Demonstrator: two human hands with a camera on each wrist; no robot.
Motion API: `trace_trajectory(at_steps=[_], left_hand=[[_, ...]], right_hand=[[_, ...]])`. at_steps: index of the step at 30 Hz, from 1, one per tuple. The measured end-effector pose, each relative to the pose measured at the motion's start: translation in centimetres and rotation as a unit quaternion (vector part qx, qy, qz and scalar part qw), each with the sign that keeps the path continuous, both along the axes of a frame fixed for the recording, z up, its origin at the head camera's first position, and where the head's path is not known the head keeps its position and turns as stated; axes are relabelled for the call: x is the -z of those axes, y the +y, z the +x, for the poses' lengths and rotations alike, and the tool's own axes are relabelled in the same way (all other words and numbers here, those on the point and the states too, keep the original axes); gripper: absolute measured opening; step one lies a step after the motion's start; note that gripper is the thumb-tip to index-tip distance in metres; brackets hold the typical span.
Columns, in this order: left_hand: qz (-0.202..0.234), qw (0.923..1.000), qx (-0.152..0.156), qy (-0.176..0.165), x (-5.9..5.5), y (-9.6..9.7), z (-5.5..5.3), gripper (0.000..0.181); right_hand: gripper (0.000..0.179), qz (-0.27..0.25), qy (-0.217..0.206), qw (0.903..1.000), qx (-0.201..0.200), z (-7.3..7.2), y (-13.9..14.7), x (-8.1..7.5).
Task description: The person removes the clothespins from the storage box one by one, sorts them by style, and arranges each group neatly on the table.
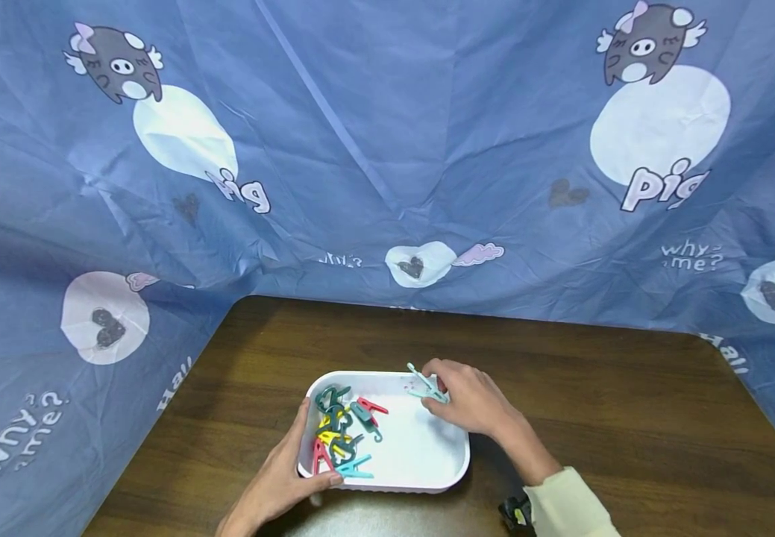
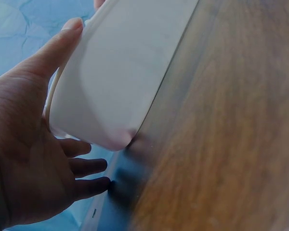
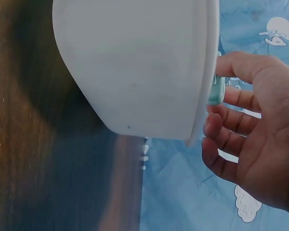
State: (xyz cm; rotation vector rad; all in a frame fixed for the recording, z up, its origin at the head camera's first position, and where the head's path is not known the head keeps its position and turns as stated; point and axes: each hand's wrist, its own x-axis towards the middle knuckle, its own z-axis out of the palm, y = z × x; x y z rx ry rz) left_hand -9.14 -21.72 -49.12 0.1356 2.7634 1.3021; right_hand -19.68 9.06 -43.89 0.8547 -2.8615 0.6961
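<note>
A white tray stands on the table, holding several plastic clothespins in its left part. My left hand spans the tray's near left corner, its thumb along the front rim and a forefinger by the left side. In the left wrist view, its other fingers are extended beside the tray wall. With thumb and fingers, my right hand pinches a pale green clothespin at the tray's far right corner. Only one end of that clothespin shows past the rim in the right wrist view.
Among the pile are a red clothespin, a light blue clothespin, yellow ones and dark green hooked clips. Blue printed cloth hangs behind the brown wooden table. A black object is by the right sleeve.
</note>
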Motion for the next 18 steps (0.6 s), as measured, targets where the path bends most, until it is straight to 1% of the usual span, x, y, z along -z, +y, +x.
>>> trace_trajectory(at_steps=[2, 9, 13, 18], left_hand=[[-0.005, 1.0, 0.002, 0.0, -0.1, 0.1, 0.0, 0.126], [-0.013, 0.9999, 0.001, 0.0, -0.2, 0.1, 0.0, 0.125], [-0.013, 0.9999, 0.001, 0.007, -0.1, 0.2, 0.0, 0.125], [-0.01, 0.9999, -0.005, 0.003, -0.1, 0.2, 0.0, 0.125]], right_hand=[[0.033, -0.007, -0.002, 0.9999, 0.011, -0.1, 0.2, 0.0], [0.029, -0.029, 0.023, 0.9987, 0.036, -0.3, 1.0, 0.0], [0.028, -0.037, 0.026, 0.9974, 0.056, -0.5, 1.4, 0.0], [0.026, -0.045, 0.028, 0.9951, 0.084, -0.6, 1.9, -0.1]])
